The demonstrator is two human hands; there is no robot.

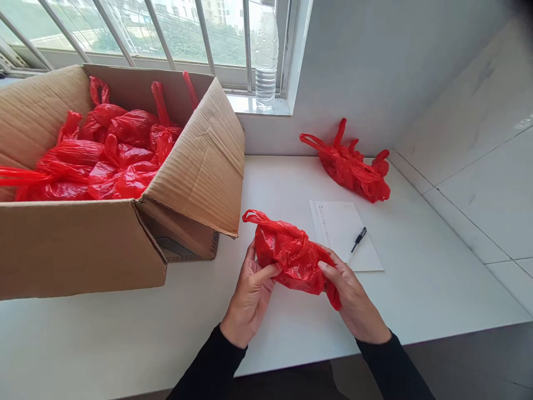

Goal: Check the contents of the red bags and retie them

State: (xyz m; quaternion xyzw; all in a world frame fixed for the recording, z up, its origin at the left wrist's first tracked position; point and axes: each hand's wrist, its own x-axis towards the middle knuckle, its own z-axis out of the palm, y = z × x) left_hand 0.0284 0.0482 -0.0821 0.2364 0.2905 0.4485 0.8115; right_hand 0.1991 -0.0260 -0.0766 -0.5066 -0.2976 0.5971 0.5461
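Both of my hands hold a small tied red plastic bag (289,253) just above the white table (416,289). My left hand (250,294) grips its left end, thumb pressed on the plastic. My right hand (353,297) grips the right end, fingers curled round it. A large open cardboard box (200,166) stands to the left, filled with several similar red bags (104,155). Another red bag (352,166) lies at the back of the table near the wall.
A sheet of paper (341,225) with a black pen (358,240) on it lies just behind the held bag. A clear plastic bottle (266,55) stands on the window sill. A tiled wall rises to the right.
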